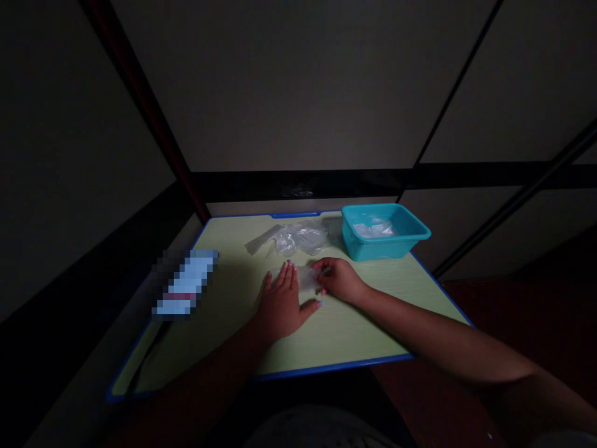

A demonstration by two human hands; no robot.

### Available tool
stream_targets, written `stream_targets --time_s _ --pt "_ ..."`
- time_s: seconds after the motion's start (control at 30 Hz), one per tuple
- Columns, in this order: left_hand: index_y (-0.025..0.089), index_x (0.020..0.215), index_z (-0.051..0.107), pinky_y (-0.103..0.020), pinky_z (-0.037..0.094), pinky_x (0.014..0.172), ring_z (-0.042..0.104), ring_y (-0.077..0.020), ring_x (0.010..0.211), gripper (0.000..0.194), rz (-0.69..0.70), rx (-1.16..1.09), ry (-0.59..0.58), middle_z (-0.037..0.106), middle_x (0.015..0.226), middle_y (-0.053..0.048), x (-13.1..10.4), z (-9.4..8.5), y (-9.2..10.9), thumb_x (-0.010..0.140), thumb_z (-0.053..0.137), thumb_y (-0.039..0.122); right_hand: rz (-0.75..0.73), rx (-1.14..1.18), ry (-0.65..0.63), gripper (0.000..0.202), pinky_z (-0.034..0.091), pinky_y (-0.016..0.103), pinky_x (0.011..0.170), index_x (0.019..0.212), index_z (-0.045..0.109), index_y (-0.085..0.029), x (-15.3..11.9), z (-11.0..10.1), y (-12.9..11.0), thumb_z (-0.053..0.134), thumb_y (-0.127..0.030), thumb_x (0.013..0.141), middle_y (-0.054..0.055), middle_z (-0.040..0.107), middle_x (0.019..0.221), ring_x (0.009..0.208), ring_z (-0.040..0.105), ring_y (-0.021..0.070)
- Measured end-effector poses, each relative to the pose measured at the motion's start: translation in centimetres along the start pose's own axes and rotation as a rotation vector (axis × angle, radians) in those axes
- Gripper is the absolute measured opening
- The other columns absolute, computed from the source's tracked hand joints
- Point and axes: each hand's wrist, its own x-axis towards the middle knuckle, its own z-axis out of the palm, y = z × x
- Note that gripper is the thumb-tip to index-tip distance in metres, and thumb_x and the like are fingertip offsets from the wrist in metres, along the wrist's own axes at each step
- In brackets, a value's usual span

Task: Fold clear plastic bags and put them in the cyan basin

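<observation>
The plastic piece [306, 279] I hold is clear with a milky grey haze. My table top [345, 336] is pale yellow-green, faintly streaked, edged in bright blue. I see clear wrapping [303, 238] with silvery-white glints and a plain turquoise basket [380, 250]. The panels [303, 93] look grey-beige, crossed by a black band [242, 185]; the floor [466, 311] shows dark red.
</observation>
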Motion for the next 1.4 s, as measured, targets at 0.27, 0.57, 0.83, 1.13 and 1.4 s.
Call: stream_targets --time_s 0.27,0.57,0.83,1.13,1.4 --pt "0.006 0.146 0.033 -0.057 0.019 0.113 0.016 -0.0317 0.146 0.085 -0.002 -0.032 0.025 0.023 0.155 -0.020 -0.1 -0.1 0.0 0.087 0.037 0.067 -0.006 0.068 0.002 0.012 0.043 0.016 0.040 0.080 0.064 -0.013 0.2 -0.1 -2.3 0.060 -0.008 0.070 0.000 0.067 0.069 0.042 0.058 0.0079" --pt "0.004 0.124 0.059 -0.060 0.018 0.112 0.046 -0.0385 0.129 0.077 0.006 -0.086 -0.021 0.062 0.125 -0.026 -0.1 -0.6 0.2 0.087 0.037 0.068 -0.081 -0.097 -0.198 0.018 0.042 0.018 0.046 0.077 0.066 -0.013 3.5 1.9 -4.7 0.049 -0.008 0.081 0.000 0.065 0.065 0.043 0.054 0.0075" --pt "0.005 0.129 0.054 -0.058 0.016 0.113 0.051 -0.0365 0.125 0.078 -0.016 -0.112 -0.006 0.062 0.127 -0.023 -0.2 -0.5 0.3 0.086 0.040 0.068 -0.468 -0.177 -0.464 0.034 0.047 0.025 0.059 0.113 0.061 -0.015 4.9 0.1 -1.8 0.060 -0.011 0.079 0.005 0.064 0.095 0.062 0.055 0.0107" --pt "0.007 0.109 0.066 -0.057 0.018 0.112 0.063 -0.0334 0.104 0.069 -0.009 -0.082 -0.001 0.072 0.100 -0.020 -0.3 -0.6 0.3 0.088 0.037 0.066 -0.697 -0.308 -0.124 0.024 0.045 0.038 0.088 0.110 0.064 -0.016 5.0 0.5 0.5 0.058 -0.027 0.090 0.012 0.065 0.102 0.097 0.059 0.0216" --pt "0.010 0.099 0.069 -0.057 0.017 0.112 0.064 -0.0333 0.101 0.067 -0.018 -0.036 -0.005 0.073 0.094 -0.019 -0.3 -0.4 0.2 0.090 0.034 0.066 -0.499 -0.246 -0.041 0.017 0.045 0.030 0.077 0.096 0.067 -0.015 5.8 1.6 1.1 0.065 -0.015 0.079 0.005 0.062 0.089 0.083 0.055 0.0170"
